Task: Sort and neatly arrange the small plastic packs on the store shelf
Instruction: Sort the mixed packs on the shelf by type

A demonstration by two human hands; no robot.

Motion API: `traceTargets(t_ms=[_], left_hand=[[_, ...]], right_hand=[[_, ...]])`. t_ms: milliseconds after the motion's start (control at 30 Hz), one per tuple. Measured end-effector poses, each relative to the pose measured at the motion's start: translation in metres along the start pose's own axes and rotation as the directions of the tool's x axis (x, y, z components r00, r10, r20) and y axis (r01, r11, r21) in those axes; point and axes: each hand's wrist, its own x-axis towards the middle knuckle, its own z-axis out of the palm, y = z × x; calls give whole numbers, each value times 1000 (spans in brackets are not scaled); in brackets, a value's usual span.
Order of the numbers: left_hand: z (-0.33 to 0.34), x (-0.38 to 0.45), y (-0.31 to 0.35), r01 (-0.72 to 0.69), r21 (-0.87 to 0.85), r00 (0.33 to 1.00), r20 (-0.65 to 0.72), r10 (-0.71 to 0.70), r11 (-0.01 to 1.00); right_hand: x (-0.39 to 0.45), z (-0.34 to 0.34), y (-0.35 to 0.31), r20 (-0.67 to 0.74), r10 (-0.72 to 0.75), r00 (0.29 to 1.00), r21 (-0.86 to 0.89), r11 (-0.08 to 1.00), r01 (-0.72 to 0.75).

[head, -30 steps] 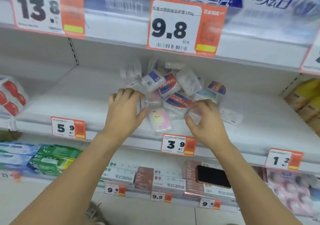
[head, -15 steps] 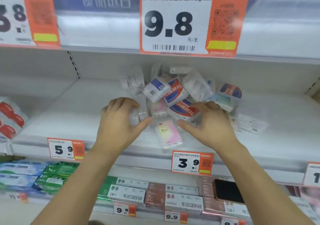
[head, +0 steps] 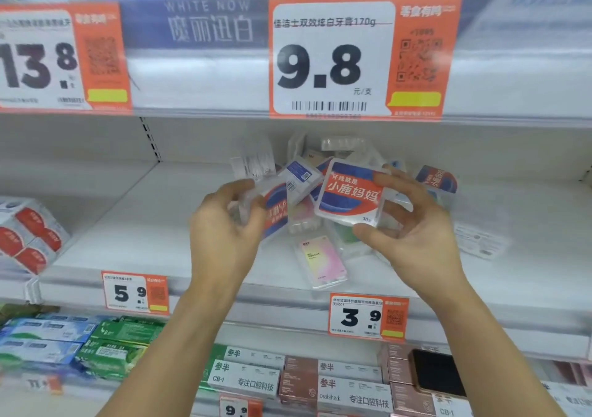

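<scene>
The right hand [head: 413, 234] gripped a red-and-blue pack [head: 350, 192], label facing the camera, lifted just in front of the heap [head: 320, 173] at mid-shelf [head: 144, 224]. The left hand [head: 224, 224] pinched a second pack [head: 272, 211], stood on edge, just beside the first pack's left side.

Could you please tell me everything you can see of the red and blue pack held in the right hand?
The red and blue pack is a flat, rounded-corner box of clear plastic with a label bearing white Chinese characters and "30" at its lower edge. It is lifted off the shelf, label toward the camera, slightly tilted. The right hand pinches it, thumb below and fingers along its right side. It overlaps the jumbled pile behind.
</scene>
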Motion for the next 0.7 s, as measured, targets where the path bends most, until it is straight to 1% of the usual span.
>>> traceTargets(t_ms=[67,100,167,233,300,433,500,567,633,700], left_hand=[[-5,1,6,109,-245,994,22,-107,963],[-6,1,9,136,-330,991,34,-132,934],[-6,-2,11,199,-444,980,79,-184,874],[-3,-6,12,255,-497,967,127,-221,830],[2,-9,14,275,-523,962,152,-229,807],[15,-17,23,299,-554,954,201,-224,777],[26,-23,24,324,-564,945,237,-227,760],[41,-30,28,328,-548,941,256,-219,769],[58,-38,34,327,-523,938,284,-200,787],[77,-48,47,341,-521,922,349,-169,782]], right_hand=[[-1,-5,-2,32,28,999,48,998,-30],[-1,-6,-3,40,36,999,62,997,-39],[-2,-9,-6,61,39,997,83,996,-44],[-3,-12,-10,82,44,996,100,994,-53],[-5,-12,-13,96,66,993,103,992,-76],[-12,-13,-16,89,109,990,9,994,-111],[-15,-16,-20,20,144,989,-6,990,-144],[-17,-25,-24,-108,133,985,-63,988,-140],[-17,-43,-26,-272,66,960,-200,972,-123],[-19,-72,-26,-405,6,914,-329,932,-152]])
